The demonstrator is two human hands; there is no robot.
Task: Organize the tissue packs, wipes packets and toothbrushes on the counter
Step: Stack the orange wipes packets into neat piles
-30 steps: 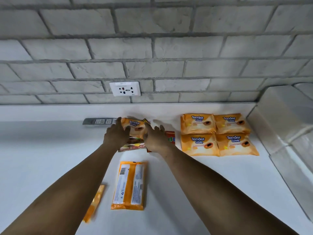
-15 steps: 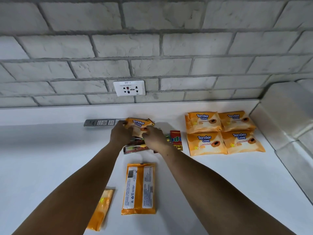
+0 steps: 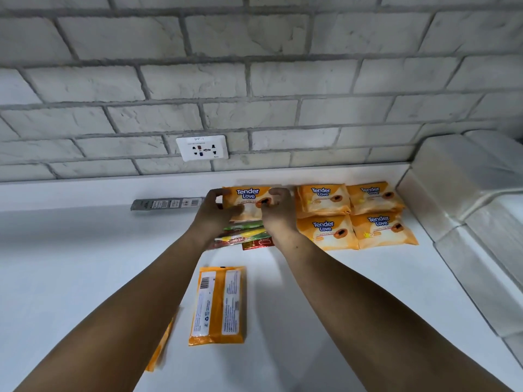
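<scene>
Your left hand (image 3: 215, 213) and right hand (image 3: 276, 213) both grip one orange wipes packet (image 3: 249, 200) near the worktop's (image 3: 70, 264) back edge, just left of four matching packets (image 3: 353, 215).

We face a wall of pale grey rough-faced bricks (image 3: 254, 80) with darker grey mortar lines, laid in staggered courses. Low on it sits a white rectangular plastic socket plate (image 3: 201, 147) with small printed lettering along its top. Below it runs a low white upstand strip (image 3: 85, 190), and from that a smooth white counter (image 3: 70, 264) spreads towards us. At the right, a stepped ledge of the same pale brick (image 3: 467, 199) borders the counter. We see cool, even light and soft shadows.
</scene>
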